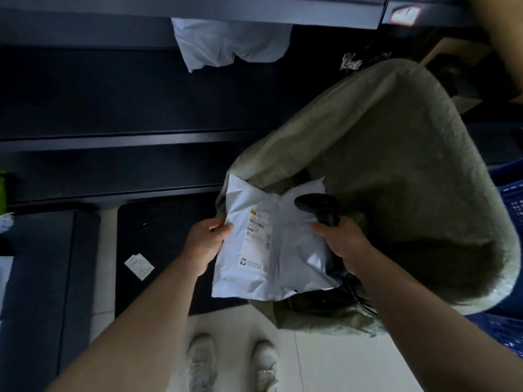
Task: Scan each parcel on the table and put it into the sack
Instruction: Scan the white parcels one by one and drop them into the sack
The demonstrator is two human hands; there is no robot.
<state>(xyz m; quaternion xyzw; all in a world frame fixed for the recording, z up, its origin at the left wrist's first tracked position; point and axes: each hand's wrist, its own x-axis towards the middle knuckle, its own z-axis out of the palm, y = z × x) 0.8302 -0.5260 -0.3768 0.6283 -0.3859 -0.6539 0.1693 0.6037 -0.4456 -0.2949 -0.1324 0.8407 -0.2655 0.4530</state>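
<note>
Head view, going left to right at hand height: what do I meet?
Small white packet on the dark mat → left hand → white parcel → right hand gripping the black scanner → green sack → blue crate.

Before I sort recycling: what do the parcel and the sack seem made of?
Parcel: likely thin plastic film, pale grey, slightly glossy, sharply creased.
Sack: probably woven plastic, dull grey-green; it slumps in soft folds with a fuzzy rolled rim.

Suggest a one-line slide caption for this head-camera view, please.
Left hand holds a white parcel over the open green sack; right hand grips the scanner.
</note>
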